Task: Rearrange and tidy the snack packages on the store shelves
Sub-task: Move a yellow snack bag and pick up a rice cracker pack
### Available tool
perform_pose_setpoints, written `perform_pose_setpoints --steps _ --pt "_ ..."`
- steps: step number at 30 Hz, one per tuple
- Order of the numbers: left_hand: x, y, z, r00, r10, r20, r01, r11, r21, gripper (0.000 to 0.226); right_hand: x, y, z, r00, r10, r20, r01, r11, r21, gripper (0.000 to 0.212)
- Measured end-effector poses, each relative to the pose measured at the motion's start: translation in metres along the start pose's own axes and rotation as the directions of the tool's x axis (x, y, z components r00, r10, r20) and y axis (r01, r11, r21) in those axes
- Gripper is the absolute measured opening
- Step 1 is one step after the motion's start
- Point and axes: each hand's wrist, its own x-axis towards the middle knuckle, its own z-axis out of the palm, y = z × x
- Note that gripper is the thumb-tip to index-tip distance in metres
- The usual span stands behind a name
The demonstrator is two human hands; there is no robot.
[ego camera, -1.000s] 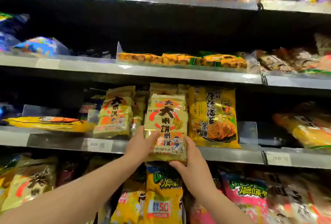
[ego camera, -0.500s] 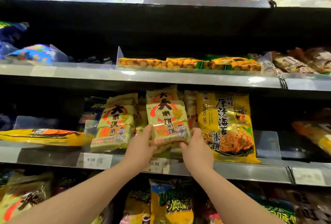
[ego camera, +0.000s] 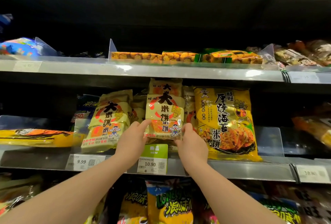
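A pale gold rice-cracker pack (ego camera: 164, 114) with black lettering and a cartoon child stands upright on the middle shelf (ego camera: 232, 169). My left hand (ego camera: 132, 139) grips its lower left edge and my right hand (ego camera: 192, 143) grips its lower right corner. Another pack of the same kind (ego camera: 165, 86) shows behind it, its top under the shelf above. A matching pack (ego camera: 109, 121) leans to the left, and a larger yellow seaweed rice-cracker bag (ego camera: 225, 123) stands at the right.
A flat yellow bag (ego camera: 34, 137) lies at the shelf's left behind a clear divider (ego camera: 80, 127). Price tags (ego camera: 152, 164) line the shelf edge. Orange packs (ego camera: 186, 57) lie on the shelf above. Yellow and green bags (ego camera: 168, 204) hang below.
Both hands carried the rice-cracker pack from in front of the shelf edge up and back onto the middle shelf, where it now stands upright in its row. The camera moved closer.
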Motion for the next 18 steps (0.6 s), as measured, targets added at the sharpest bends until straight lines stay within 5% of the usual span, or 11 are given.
perform_pose_setpoints --steps 6,10,18 --pt "0.006 -0.001 0.002 1.0 -0.007 0.019 0.005 0.995 0.1 0.052 0.0 0.014 0.006 0.988 -0.152 0.04 0.156 0.968 -0.194 0.026" --pt "0.0 -0.009 -0.005 0.997 0.045 0.057 -0.045 0.999 -0.007 0.045 -0.007 0.023 0.008 0.982 -0.178 0.069 0.187 0.968 -0.168 0.035" --pt "-0.016 -0.009 0.003 0.992 0.097 0.075 -0.101 0.993 0.057 0.035 -0.033 0.024 0.013 0.982 -0.154 0.111 0.159 0.987 -0.029 0.038"
